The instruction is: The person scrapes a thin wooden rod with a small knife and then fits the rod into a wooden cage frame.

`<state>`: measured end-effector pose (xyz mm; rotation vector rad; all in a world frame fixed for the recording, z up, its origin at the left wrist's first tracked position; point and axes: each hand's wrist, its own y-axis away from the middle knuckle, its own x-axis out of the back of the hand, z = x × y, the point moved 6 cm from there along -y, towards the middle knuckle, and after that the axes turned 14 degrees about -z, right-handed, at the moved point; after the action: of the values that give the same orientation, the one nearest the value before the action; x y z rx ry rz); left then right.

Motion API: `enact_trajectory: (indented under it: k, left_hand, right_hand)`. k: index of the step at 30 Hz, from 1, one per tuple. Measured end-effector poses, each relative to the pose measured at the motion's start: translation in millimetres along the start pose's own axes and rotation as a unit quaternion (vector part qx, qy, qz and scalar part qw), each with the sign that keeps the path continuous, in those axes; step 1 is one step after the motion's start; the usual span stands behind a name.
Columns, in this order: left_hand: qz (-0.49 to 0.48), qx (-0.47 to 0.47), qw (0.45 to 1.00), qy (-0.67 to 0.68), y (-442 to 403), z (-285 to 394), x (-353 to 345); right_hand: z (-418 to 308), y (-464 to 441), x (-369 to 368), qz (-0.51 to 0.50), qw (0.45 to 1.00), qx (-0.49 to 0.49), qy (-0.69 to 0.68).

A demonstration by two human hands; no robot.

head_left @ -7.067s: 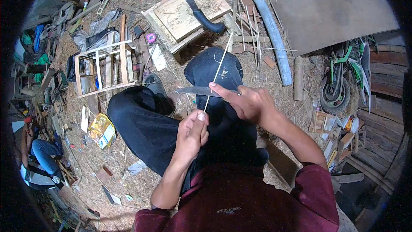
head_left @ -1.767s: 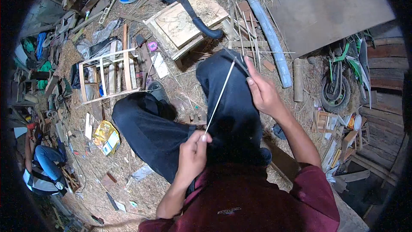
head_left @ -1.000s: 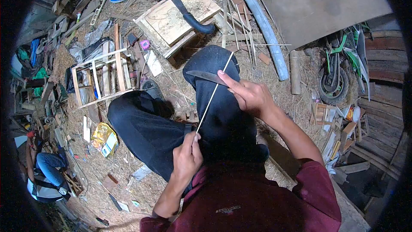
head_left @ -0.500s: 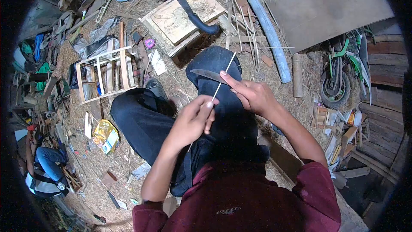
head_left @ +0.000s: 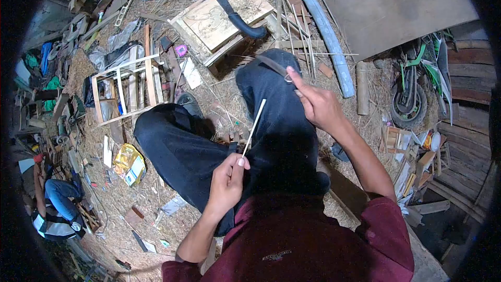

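Note:
My left hand (head_left: pixel 227 180) pinches the lower end of a thin pale stick (head_left: pixel 254 128), which slants up and to the right over my lap. In my right hand (head_left: pixel 319 105) is a knife, its handle hidden by my fingers and my index finger laid along it. The knife's dark blade (head_left: pixel 272 66) points up and left across my right knee (head_left: pixel 282 73). Blade and stick are apart. Beyond my knees, a curved machete (head_left: pixel 229 13) with a dark handle lies on a low wooden block (head_left: pixel 219 26).
A slatted wooden frame (head_left: pixel 125 86) lies to the left. Several thin sticks (head_left: pixel 308 31) and a grey pole (head_left: pixel 329 42) rest ahead on the right, near a large board (head_left: pixel 396 10) and a small motorbike (head_left: pixel 412 94). Another person (head_left: pixel 60 198) sits at far left.
My left hand has drawn the stick down toward my body, off the blade. My right hand with the knife has shifted up and right. The two hands are farther apart.

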<state>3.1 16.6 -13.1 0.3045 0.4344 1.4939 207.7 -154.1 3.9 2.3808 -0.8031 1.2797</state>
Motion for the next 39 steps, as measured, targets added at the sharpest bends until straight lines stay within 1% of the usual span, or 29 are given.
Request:
enact_trajectory:
  k: [1, 4, 5, 7, 9, 10, 11, 13, 14, 16, 17, 18, 20, 21, 24, 25, 27, 30, 31, 34, 37, 39]
  left_hand:
    - [0.022, 0.007, 1.000, 0.017, 3, 0, 0]
    - [0.058, -0.104, 0.990, -0.079, -28, 40, -10]
    - [0.046, -0.083, 0.993, -0.073, -39, 46, -13]
    - [0.026, -0.039, 0.997, -0.060, -57, 54, -18]
    - [0.032, -0.070, 0.993, -0.086, -70, 62, -22]
    - [0.034, -0.086, 0.991, -0.100, -73, 63, -24]
    - [0.025, -0.079, 0.994, -0.076, -76, 58, -24]
    - [0.013, -0.064, 0.997, -0.030, -79, 48, -21]
    - [0.001, -0.051, 0.999, -0.007, -79, 45, -19]
    - [-0.021, -0.023, 0.999, 0.042, -79, 38, -16]
    - [-0.018, -0.023, 0.999, 0.031, -78, 38, -15]
    - [-0.016, -0.025, 0.999, 0.018, -80, 38, -15]
    - [-0.004, -0.040, 0.999, -0.028, -82, 43, -13]
    - [0.007, -0.050, 0.997, -0.059, -82, 46, -12]
    - [0.043, -0.056, 0.989, -0.128, -77, 51, -8]
    - [0.053, -0.053, 0.986, -0.146, -73, 52, -8]
    - [0.054, -0.056, 0.988, -0.135, -69, 53, -10]
    - [0.031, -0.041, 0.995, -0.087, -60, 40, -9]
    - [0.019, -0.031, 0.997, -0.066, -56, 34, -9]
    - [0.026, -0.054, 0.994, -0.086, -41, 31, -6]
    - [0.034, -0.068, 0.997, -0.017, -35, 18, -7]
    - [0.021, -0.038, 0.999, -0.019, -28, 18, -7]
  right_hand:
    - [-2, 1, -1, 0.007, 1.000, 0.001, -0.022]
    - [-8, 9, 5, 0.034, 0.997, -0.007, -0.071]
    - [-16, 12, 6, 0.044, 0.995, -0.021, -0.087]
    - [-23, 12, 8, 0.046, 0.997, -0.007, -0.065]
    - [-27, 12, 3, 0.032, 0.999, 0.042, 0.010]
    - [-19, 10, 2, 0.002, 1.000, -0.013, -0.017]
    - [-6, 8, 4, -0.012, 0.994, -0.100, -0.048]
    - [22, 12, 7, -0.041, 0.957, -0.267, -0.111]
    - [37, 16, 2, 0.051, 0.969, -0.196, -0.143]
    - [19, 11, 7, 0.057, 0.976, -0.143, -0.152]
    - [5, 12, 11, 0.060, 0.979, -0.118, -0.158]
    - [-11, 10, 8, 0.017, 0.980, -0.102, -0.168]
    - [-29, 2, -7, -0.057, 0.998, 0.005, -0.033]
    - [-38, -1, -14, -0.094, 0.993, 0.058, 0.035]
    - [-41, -10, -12, -0.148, 0.989, 0.008, 0.021]
    - [-41, -10, -13, -0.154, 0.988, 0.007, 0.033]
    - [-37, -11, -15, -0.162, 0.985, 0.005, 0.062]
    - [-29, -12, -18, -0.100, 0.994, 0.007, 0.039]
    - [-29, -12, -17, -0.103, 0.994, 0.006, 0.026]
    - [-32, -12, -14, -0.109, 0.994, 0.003, 0.000]
    - [-30, -10, -17, -0.094, 0.996, 0.007, 0.002]
    - [-28, -8, -21, -0.065, 0.998, 0.014, 0.002]
